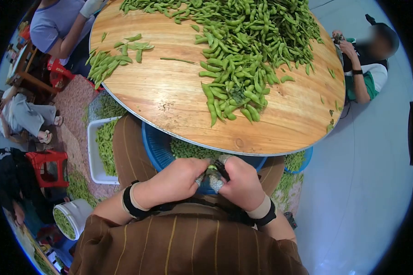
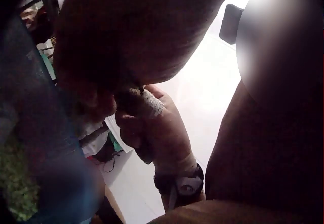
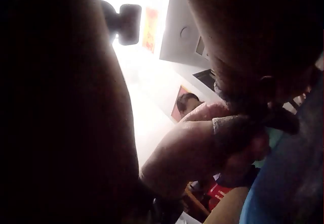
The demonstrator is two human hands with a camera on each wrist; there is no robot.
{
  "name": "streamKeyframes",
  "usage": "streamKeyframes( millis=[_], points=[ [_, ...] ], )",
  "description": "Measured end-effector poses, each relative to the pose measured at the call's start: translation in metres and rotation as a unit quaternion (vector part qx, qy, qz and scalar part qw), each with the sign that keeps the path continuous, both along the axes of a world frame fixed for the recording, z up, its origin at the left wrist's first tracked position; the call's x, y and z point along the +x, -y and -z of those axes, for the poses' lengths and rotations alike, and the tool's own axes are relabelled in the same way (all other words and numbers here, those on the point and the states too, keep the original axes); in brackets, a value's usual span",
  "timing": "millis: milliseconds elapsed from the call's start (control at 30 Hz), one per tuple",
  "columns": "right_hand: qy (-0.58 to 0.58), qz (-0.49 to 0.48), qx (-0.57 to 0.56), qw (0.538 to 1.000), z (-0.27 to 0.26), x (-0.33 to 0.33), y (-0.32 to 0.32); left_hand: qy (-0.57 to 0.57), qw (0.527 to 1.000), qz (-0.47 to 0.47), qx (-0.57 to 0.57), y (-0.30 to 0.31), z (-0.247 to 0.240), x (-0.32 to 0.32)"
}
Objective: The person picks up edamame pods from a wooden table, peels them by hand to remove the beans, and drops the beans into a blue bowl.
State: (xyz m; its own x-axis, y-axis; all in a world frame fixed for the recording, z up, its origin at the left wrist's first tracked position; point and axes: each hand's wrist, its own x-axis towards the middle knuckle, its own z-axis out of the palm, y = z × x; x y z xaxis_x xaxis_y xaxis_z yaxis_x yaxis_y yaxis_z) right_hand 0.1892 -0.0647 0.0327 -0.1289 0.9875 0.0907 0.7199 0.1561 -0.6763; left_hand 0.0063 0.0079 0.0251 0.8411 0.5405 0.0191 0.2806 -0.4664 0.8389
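In the head view both hands meet over a blue basket (image 1: 155, 149) of shelled green beans (image 1: 192, 150), just below the table's near edge. The left hand (image 1: 181, 178) and right hand (image 1: 238, 178) have curled fingers with pale wrappings on some fingertips. Between them they pinch a small green pod (image 1: 212, 167); a dark thing lies along the right fingers. The wrist views are dark: the left wrist view shows the right hand (image 2: 157, 123) against the left, and the right wrist view shows the left hand (image 3: 187, 148) meeting the right. The pod cannot be made out there.
A round wooden table (image 1: 170, 101) bears a heap of green pods (image 1: 257, 41) and a smaller pile (image 1: 108, 66) at left. On the left stand a white tub (image 1: 93, 151), a white bucket (image 1: 80, 213) and a red stool (image 1: 48, 167). Several people are around.
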Motion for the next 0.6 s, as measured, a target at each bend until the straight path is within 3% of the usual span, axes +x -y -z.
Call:
streamKeyframes(
  millis=[133, 200, 300, 333, 400, 433, 500, 600],
  points=[
    [-0.054, -0.012, -0.020, 0.998, -0.003, 0.001, -0.004, -0.022, 0.996, 0.057, -0.069, -0.009, 0.000, -0.011],
    [-0.175, -0.024, -0.127, 0.976, -0.007, 0.006, -0.004, -0.036, 0.914, 0.097, -0.391, -0.013, -0.005, -0.018],
    [-0.171, -0.028, -0.153, 0.973, -0.005, 0.007, -0.005, -0.028, 0.910, 0.093, -0.403, -0.012, -0.001, -0.020],
    [-0.168, -0.029, -0.154, 0.973, -0.003, 0.005, -0.006, -0.025, 0.910, 0.093, -0.403, -0.010, 0.003, -0.019],
    [0.000, -0.046, -0.034, 0.998, 0.002, -0.005, -0.006, -0.025, 0.985, 0.057, -0.162, -0.003, 0.011, -0.015],
    [0.023, -0.033, 0.005, 0.999, 0.006, -0.010, -0.005, -0.023, 0.985, 0.057, -0.161, -0.002, 0.012, -0.014],
    [0.043, -0.027, -0.003, 0.999, 0.005, -0.016, -0.002, -0.050, 0.995, 0.052, -0.071, -0.001, 0.014, -0.014],
    [0.065, -0.033, -0.017, 0.997, 0.003, -0.016, -0.003, -0.046, 0.998, 0.038, -0.036, -0.002, 0.013, -0.020]
  ],
)
